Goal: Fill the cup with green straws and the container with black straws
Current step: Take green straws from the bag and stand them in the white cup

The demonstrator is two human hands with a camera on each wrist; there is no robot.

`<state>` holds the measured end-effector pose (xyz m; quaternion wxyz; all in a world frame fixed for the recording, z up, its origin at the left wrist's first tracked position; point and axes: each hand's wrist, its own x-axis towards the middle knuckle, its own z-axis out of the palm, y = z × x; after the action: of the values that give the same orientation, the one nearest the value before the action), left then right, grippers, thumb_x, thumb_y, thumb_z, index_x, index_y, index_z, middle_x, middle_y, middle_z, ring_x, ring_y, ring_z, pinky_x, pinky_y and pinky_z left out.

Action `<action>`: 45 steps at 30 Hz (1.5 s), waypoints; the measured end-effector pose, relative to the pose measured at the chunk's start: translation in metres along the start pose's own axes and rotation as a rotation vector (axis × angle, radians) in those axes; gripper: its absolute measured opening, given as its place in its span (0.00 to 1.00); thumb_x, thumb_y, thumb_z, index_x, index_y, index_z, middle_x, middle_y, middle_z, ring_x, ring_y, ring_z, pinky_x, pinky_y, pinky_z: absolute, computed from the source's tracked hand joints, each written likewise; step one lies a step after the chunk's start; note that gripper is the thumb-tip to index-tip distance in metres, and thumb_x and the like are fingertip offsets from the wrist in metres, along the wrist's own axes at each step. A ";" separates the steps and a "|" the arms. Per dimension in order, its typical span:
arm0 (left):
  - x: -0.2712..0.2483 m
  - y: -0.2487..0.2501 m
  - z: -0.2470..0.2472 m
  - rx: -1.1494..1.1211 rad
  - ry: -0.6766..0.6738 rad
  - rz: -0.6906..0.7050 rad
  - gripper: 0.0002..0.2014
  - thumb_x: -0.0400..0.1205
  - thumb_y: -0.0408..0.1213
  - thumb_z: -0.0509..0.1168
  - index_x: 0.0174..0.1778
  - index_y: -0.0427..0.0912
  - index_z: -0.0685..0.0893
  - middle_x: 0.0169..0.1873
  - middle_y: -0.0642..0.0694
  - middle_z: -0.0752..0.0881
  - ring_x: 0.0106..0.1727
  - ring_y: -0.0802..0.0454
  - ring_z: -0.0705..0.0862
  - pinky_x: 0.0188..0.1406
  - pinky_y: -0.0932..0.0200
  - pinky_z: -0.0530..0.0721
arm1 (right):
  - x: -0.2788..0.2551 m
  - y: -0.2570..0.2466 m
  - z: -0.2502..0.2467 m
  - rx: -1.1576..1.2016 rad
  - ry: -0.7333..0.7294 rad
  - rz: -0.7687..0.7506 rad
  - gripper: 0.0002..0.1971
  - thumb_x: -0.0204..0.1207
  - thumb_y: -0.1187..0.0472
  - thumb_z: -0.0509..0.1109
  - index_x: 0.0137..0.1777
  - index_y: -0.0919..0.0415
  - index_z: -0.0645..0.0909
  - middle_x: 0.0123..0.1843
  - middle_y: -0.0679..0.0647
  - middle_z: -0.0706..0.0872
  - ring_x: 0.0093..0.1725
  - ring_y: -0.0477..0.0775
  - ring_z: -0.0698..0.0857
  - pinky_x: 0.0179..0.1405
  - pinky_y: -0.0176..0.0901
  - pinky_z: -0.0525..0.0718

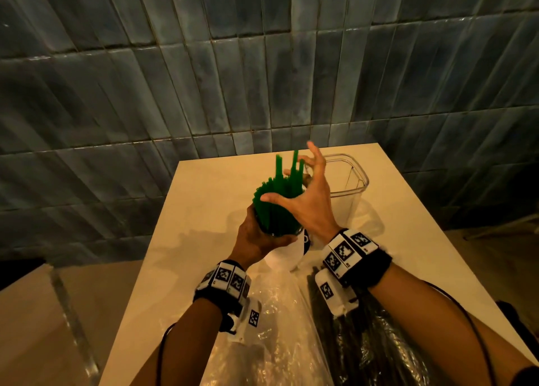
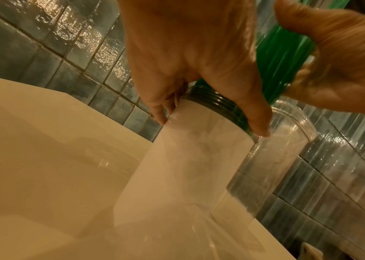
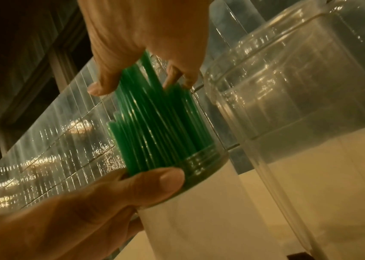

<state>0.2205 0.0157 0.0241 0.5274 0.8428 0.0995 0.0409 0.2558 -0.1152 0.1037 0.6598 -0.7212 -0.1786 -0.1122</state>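
Two hands at the cup (image 1: 287,244) on the desk (image 1: 204,210): left hand (image 1: 256,236) gripping its rim, right hand (image 1: 309,193) spread, fingertips settling green straws (image 1: 277,198); clear container (image 1: 350,181) behind, awaiting black straws (image 1: 364,327) next.

Left hand (image 1: 256,239) at frame center is curled in a grip; right hand (image 1: 306,198) beside it, fingers spread, thumb extended left.

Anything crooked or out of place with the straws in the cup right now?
Yes: a few green straws stick up well above the rest of the bundle in the cup, uneven and not seated. The right hand is spread over them; the left hand grips the cup. Nothing spilled. The container holds no straws.
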 end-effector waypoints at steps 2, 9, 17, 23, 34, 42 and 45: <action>0.000 0.002 0.001 0.003 0.008 -0.007 0.51 0.57 0.47 0.85 0.73 0.49 0.63 0.65 0.50 0.79 0.64 0.51 0.78 0.59 0.58 0.79 | 0.003 -0.003 -0.002 -0.022 0.074 -0.107 0.59 0.54 0.53 0.87 0.79 0.49 0.51 0.71 0.47 0.69 0.63 0.41 0.78 0.63 0.30 0.77; -0.001 -0.001 -0.001 0.031 0.000 0.056 0.51 0.58 0.47 0.84 0.73 0.46 0.63 0.65 0.48 0.79 0.63 0.51 0.79 0.60 0.55 0.80 | 0.006 -0.027 0.007 -0.538 -0.066 -0.505 0.24 0.83 0.51 0.53 0.79 0.55 0.63 0.81 0.57 0.63 0.80 0.48 0.58 0.79 0.42 0.53; 0.007 -0.005 0.003 0.035 -0.062 0.067 0.48 0.58 0.46 0.83 0.71 0.47 0.66 0.59 0.58 0.77 0.58 0.58 0.78 0.47 0.76 0.76 | -0.010 -0.004 0.016 -0.973 -0.523 -0.354 0.31 0.84 0.45 0.54 0.83 0.53 0.51 0.76 0.58 0.71 0.73 0.59 0.72 0.73 0.51 0.68; 0.009 -0.014 0.005 -0.087 -0.041 0.006 0.45 0.56 0.41 0.85 0.66 0.51 0.67 0.60 0.52 0.81 0.59 0.53 0.81 0.61 0.53 0.81 | -0.005 -0.007 0.001 -0.985 -0.442 -0.304 0.25 0.86 0.51 0.50 0.80 0.60 0.62 0.83 0.56 0.59 0.80 0.55 0.61 0.79 0.46 0.56; 0.011 -0.013 0.008 -0.147 -0.108 -0.044 0.46 0.53 0.54 0.84 0.66 0.55 0.70 0.56 0.61 0.82 0.59 0.61 0.81 0.56 0.67 0.80 | 0.009 -0.010 0.014 -0.986 -0.561 0.002 0.46 0.69 0.25 0.54 0.82 0.51 0.54 0.83 0.59 0.58 0.78 0.63 0.64 0.72 0.60 0.68; 0.004 -0.005 0.006 -0.067 -0.019 0.052 0.48 0.56 0.47 0.84 0.70 0.49 0.68 0.59 0.56 0.80 0.59 0.56 0.80 0.54 0.65 0.79 | 0.017 -0.011 0.001 -0.880 -0.679 -0.192 0.21 0.76 0.46 0.65 0.68 0.49 0.75 0.69 0.53 0.74 0.65 0.56 0.75 0.61 0.47 0.77; 0.001 -0.005 0.005 -0.070 -0.005 0.055 0.46 0.59 0.42 0.84 0.71 0.51 0.67 0.58 0.57 0.80 0.58 0.57 0.79 0.46 0.75 0.76 | 0.025 -0.013 -0.009 -0.765 -0.644 -0.202 0.27 0.67 0.45 0.64 0.68 0.47 0.76 0.71 0.51 0.75 0.69 0.56 0.73 0.70 0.53 0.74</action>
<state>0.2218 0.0138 0.0171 0.5555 0.8263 0.0735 0.0568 0.2737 -0.1202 0.1263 0.2457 -0.8884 -0.3878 -0.0047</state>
